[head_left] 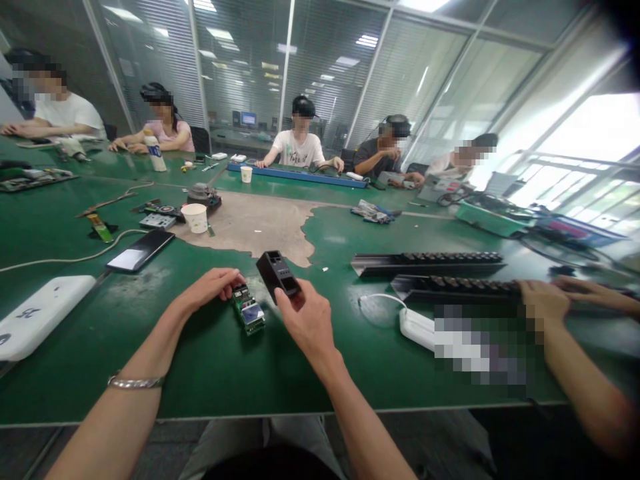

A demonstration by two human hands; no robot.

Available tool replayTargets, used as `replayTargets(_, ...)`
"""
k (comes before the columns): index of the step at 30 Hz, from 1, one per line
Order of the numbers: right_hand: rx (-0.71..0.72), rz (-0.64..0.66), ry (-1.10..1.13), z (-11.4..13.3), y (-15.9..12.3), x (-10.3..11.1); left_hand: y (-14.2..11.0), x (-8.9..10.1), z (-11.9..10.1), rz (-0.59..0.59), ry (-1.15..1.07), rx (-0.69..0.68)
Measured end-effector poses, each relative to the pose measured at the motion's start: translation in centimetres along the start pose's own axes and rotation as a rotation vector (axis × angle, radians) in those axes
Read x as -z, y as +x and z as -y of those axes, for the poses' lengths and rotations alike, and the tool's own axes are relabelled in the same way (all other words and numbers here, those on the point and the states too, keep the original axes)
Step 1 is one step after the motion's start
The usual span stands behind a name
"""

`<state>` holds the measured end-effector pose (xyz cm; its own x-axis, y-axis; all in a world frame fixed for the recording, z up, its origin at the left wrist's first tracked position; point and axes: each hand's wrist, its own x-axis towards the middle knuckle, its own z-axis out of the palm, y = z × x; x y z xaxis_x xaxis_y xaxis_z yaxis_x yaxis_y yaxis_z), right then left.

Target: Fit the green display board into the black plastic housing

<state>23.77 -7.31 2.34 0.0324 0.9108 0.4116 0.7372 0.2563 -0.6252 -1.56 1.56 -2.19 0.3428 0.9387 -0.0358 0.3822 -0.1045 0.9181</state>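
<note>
Black case point(274, 270) in my right hand point(310, 317), circuit board point(249, 312) under my left hand point(216, 285)
My right hand is closed round the near end of the case, thumb on its face, holding it tilted above the bench point(210, 373) at the board's 1 o'clock; my left hand is half curled, its fingertips at the board's far end, though I cannot tell if they pinch it; counting from the board, a phone point(140, 252) lies at 10 o'clock, a paper cup point(195, 219) stands at 11, a white power bank point(47, 313) is at 9, and two black rails point(430, 267) lie between 2 and 3
</note>
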Motion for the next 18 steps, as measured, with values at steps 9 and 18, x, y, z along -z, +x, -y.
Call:
replayTargets(9,-0.076,0.051,-0.297,-4.5,-0.9,0.1,-0.3,0.3,-0.3,0.061,0.078,-0.001)
replayTargets(18,-0.032,0.022,-0.371,-5.5,-1.2,-0.6,-0.9,0.6,-0.3,-0.351,0.706,-0.321)
